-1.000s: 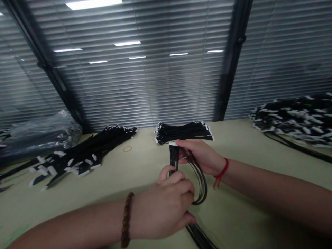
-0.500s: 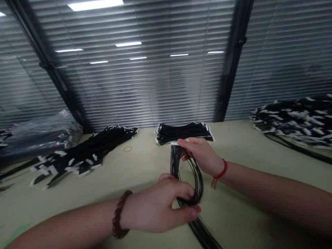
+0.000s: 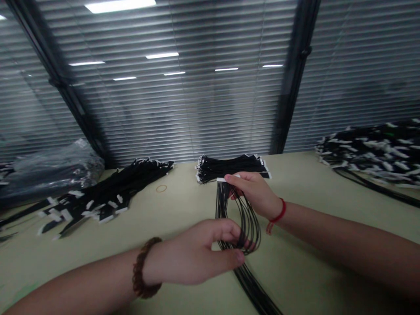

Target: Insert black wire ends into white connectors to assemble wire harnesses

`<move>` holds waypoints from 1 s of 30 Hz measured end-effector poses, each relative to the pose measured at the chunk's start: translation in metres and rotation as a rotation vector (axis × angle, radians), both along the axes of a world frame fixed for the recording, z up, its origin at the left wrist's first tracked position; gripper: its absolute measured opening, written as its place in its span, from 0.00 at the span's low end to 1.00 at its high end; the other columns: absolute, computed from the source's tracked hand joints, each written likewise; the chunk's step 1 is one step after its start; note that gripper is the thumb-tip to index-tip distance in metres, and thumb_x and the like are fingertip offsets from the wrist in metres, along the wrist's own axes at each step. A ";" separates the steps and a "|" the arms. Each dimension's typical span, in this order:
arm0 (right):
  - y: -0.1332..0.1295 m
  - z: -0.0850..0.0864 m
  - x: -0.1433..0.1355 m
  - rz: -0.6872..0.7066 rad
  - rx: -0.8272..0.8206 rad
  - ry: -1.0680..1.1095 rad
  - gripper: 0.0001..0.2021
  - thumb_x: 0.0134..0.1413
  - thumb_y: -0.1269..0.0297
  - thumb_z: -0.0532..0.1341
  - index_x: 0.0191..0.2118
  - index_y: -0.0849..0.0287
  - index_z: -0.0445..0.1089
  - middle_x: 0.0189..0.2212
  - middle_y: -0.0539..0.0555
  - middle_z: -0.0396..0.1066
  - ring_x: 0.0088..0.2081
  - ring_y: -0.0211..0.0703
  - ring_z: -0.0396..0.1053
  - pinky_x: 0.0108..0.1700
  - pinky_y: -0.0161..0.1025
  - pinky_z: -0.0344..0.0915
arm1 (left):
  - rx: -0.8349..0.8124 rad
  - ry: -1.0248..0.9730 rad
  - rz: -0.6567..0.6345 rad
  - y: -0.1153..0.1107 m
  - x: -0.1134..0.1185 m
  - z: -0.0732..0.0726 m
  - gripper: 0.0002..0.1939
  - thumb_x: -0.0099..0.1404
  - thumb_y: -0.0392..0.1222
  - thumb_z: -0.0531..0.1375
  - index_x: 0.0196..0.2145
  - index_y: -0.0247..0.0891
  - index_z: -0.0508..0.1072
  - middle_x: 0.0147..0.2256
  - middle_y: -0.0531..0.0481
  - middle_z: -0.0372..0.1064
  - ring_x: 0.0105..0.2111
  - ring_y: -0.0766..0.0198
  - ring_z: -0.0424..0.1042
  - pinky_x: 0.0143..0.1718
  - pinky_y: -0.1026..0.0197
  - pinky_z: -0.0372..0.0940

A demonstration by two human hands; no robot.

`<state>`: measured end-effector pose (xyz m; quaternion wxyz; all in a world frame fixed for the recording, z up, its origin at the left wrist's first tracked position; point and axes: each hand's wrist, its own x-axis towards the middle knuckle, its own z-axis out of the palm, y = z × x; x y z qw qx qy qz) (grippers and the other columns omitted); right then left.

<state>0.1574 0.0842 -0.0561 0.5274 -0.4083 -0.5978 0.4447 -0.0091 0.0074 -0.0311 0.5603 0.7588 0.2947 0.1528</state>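
A bundle of thin black wires with a white connector point(image 3: 222, 180), a wire harness point(image 3: 222, 201), hangs in a loop in front of me. Pinched between thumb and fingers, its connector end is in my right hand point(image 3: 254, 192), which wears a red cord bracelet. My left hand point(image 3: 200, 249), with a brown beaded bracelet, is loosely curled round the lower part of the loop. Its fingers pass behind some of the wires and its thumb lies in front. From there the wires trail down past the bottom edge of the view.
A neat stack of black cables with white connectors point(image 3: 231, 168) lies behind my hands. At left are a loose cable pile point(image 3: 108, 192) and a clear plastic bag point(image 3: 55, 170). A yellowish rubber band point(image 3: 161, 188) lies on the table. More cables point(image 3: 377, 153) are heaped at right, before blinds.
My left hand has shifted slightly left and loosened, its thumb drawing away from the wires. The loop has spread wider, with the wires fanned apart. My right hand keeps its pinch, nearly still.
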 end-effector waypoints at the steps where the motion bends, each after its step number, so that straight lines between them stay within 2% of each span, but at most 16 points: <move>1: 0.001 0.000 0.001 -0.004 0.005 -0.014 0.20 0.47 0.51 0.63 0.20 0.64 0.62 0.16 0.46 0.58 0.19 0.30 0.57 0.23 0.31 0.56 | 0.020 0.006 -0.004 -0.001 -0.001 0.002 0.11 0.64 0.38 0.55 0.43 0.33 0.68 0.48 0.43 0.69 0.49 0.62 0.67 0.51 0.59 0.60; 5: 0.004 -0.002 0.002 -0.002 0.021 -0.064 0.19 0.48 0.51 0.62 0.21 0.64 0.62 0.16 0.46 0.59 0.19 0.30 0.57 0.23 0.31 0.56 | 0.034 0.002 -0.019 0.002 -0.003 0.007 0.13 0.64 0.38 0.55 0.46 0.31 0.68 0.47 0.41 0.69 0.49 0.61 0.66 0.52 0.58 0.59; 7: 0.003 -0.003 0.002 0.011 0.035 -0.089 0.19 0.48 0.50 0.60 0.21 0.64 0.63 0.17 0.47 0.60 0.20 0.31 0.58 0.24 0.32 0.57 | -0.006 -0.028 0.050 0.006 -0.003 0.005 0.16 0.63 0.38 0.56 0.48 0.31 0.66 0.49 0.40 0.67 0.46 0.61 0.67 0.50 0.56 0.60; 11: -0.007 -0.001 0.000 0.056 0.111 -0.168 0.18 0.50 0.52 0.60 0.21 0.64 0.66 0.18 0.48 0.61 0.22 0.31 0.57 0.24 0.32 0.54 | -0.210 -0.111 0.279 0.015 0.000 0.001 0.23 0.57 0.36 0.59 0.51 0.34 0.61 0.55 0.40 0.60 0.41 0.63 0.67 0.43 0.58 0.60; 15: -0.017 0.000 -0.003 0.083 0.174 -0.218 0.16 0.52 0.55 0.59 0.22 0.63 0.67 0.20 0.48 0.62 0.23 0.30 0.56 0.25 0.30 0.53 | -0.395 -0.320 0.260 0.016 0.003 -0.002 0.24 0.51 0.31 0.62 0.47 0.36 0.65 0.53 0.43 0.61 0.47 0.60 0.65 0.44 0.60 0.58; 17: -0.019 0.001 -0.003 0.090 0.174 -0.232 0.17 0.53 0.54 0.58 0.22 0.63 0.66 0.19 0.47 0.61 0.22 0.30 0.55 0.23 0.30 0.52 | -0.432 -0.419 0.258 0.015 0.005 -0.005 0.22 0.51 0.29 0.62 0.45 0.35 0.67 0.49 0.44 0.65 0.48 0.62 0.64 0.46 0.62 0.57; 20: -0.018 0.002 -0.002 0.134 0.160 -0.260 0.20 0.55 0.52 0.56 0.21 0.63 0.66 0.17 0.48 0.61 0.21 0.31 0.57 0.23 0.31 0.53 | -0.445 -0.465 0.292 0.012 0.006 -0.008 0.14 0.53 0.32 0.61 0.40 0.33 0.67 0.38 0.48 0.66 0.41 0.65 0.67 0.45 0.62 0.58; 22: -0.015 0.002 -0.001 0.138 0.165 -0.273 0.20 0.55 0.51 0.56 0.23 0.63 0.68 0.19 0.50 0.64 0.23 0.32 0.60 0.26 0.31 0.56 | -0.448 -0.409 0.287 0.010 0.006 -0.006 0.12 0.55 0.35 0.61 0.38 0.34 0.65 0.33 0.51 0.65 0.35 0.67 0.68 0.41 0.62 0.59; 24: -0.009 0.001 0.002 0.098 0.176 -0.281 0.19 0.54 0.51 0.57 0.26 0.64 0.70 0.21 0.51 0.67 0.24 0.33 0.61 0.28 0.32 0.57 | -0.433 -0.236 0.173 0.004 0.004 0.000 0.08 0.57 0.38 0.58 0.35 0.35 0.63 0.27 0.54 0.63 0.28 0.69 0.67 0.35 0.63 0.59; 26: -0.003 0.000 0.005 0.054 0.194 -0.297 0.19 0.53 0.51 0.58 0.28 0.65 0.71 0.22 0.52 0.67 0.25 0.34 0.61 0.29 0.33 0.57 | -0.302 0.037 0.015 -0.006 -0.001 0.010 0.06 0.59 0.41 0.55 0.33 0.37 0.61 0.22 0.57 0.60 0.22 0.70 0.60 0.27 0.66 0.56; 27: 0.000 -0.001 0.007 0.046 0.203 -0.308 0.19 0.52 0.51 0.58 0.28 0.65 0.72 0.22 0.52 0.68 0.25 0.34 0.61 0.29 0.33 0.57 | -0.155 0.180 -0.013 -0.012 -0.003 0.016 0.06 0.59 0.41 0.56 0.33 0.38 0.61 0.22 0.58 0.57 0.21 0.71 0.56 0.24 0.67 0.53; 30: 0.004 -0.001 0.009 0.076 0.219 -0.344 0.18 0.52 0.52 0.59 0.26 0.65 0.72 0.22 0.52 0.68 0.25 0.34 0.61 0.28 0.33 0.56 | 0.449 0.529 0.060 -0.030 -0.013 0.033 0.05 0.61 0.41 0.55 0.35 0.40 0.66 0.26 0.54 0.63 0.24 0.67 0.60 0.23 0.65 0.51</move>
